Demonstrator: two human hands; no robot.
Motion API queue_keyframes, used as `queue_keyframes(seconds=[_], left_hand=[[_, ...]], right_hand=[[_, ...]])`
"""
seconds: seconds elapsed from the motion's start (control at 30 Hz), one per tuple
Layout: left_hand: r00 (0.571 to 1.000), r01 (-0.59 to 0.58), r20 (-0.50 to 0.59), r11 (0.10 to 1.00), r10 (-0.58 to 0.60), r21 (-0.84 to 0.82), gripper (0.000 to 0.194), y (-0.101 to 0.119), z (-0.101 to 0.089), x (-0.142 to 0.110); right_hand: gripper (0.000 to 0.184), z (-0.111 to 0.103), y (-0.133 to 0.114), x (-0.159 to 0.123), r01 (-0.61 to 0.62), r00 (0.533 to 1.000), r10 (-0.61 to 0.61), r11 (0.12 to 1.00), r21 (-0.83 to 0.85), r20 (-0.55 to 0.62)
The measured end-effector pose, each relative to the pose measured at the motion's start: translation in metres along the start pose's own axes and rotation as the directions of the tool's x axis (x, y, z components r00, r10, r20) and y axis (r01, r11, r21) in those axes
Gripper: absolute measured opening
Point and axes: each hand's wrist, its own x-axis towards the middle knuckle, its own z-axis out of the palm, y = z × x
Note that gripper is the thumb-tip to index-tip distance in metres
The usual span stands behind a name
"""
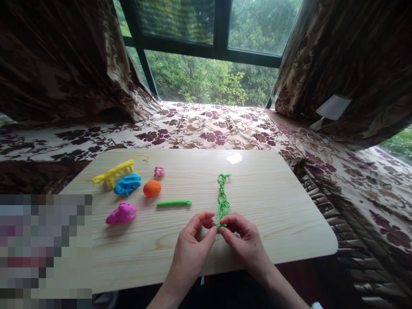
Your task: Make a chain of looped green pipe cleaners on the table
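Note:
A bright green chain of looped links (222, 197) lies on the table, running away from me. It looks like soft cord or modelling clay; I cannot tell which. At its near end, my left hand (195, 240) pinches one side of a small green piece between thumb and forefinger. From the other side my right hand (246, 240) pinches the same end, its fingertips close to the left ones. The fingers partly hide the link they hold. Left of the chain lies a straight green tube (174, 203) with a hole near one end.
On the table's left are a yellow animal figure (117, 171), a blue lump (128, 184), an orange ball (152, 188), a pink lump (121, 213) and a small pink-and-white beaded piece (159, 171). A white lamp (334, 107) stands at the right, beyond the table (283, 214).

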Motion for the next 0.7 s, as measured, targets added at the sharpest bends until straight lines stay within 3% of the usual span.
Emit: queue_keyframes(seconds=[0.13, 0.4, 0.6, 0.7], left_hand=[[0.999, -0.003, 0.036, 1.0, 0.003, 0.003, 0.017, 0.0013, -0.0005, -0.0003], [0.997, -0.036, 0.076, 0.999, 0.034, 0.02, 0.022, 0.0061, -0.0042, 0.0004], [0.995, -0.063, 0.084, 0.997, 0.06, 0.037, 0.022, 0.0045, -0.0066, 0.0004], [0.993, -0.083, 0.086, 0.995, 0.078, 0.054, 0.023, 0.0031, -0.0076, 0.0014]], right_hand=[[0.009, 0.0009, -0.0012, 0.0007, -0.018, 1.0, 0.019, 0.997, 0.074, -0.013], [0.009, 0.0037, 0.0022, -0.0022, -0.101, 0.994, 0.105, 0.989, 0.111, -0.029], [0.015, 0.0035, -0.0021, -0.0011, 0.06, 0.998, -0.06, 0.998, -0.014, -0.008], [0.018, 0.0035, -0.0032, -0.0015, 0.08, 0.997, -0.079, 0.995, -0.057, 0.006]])
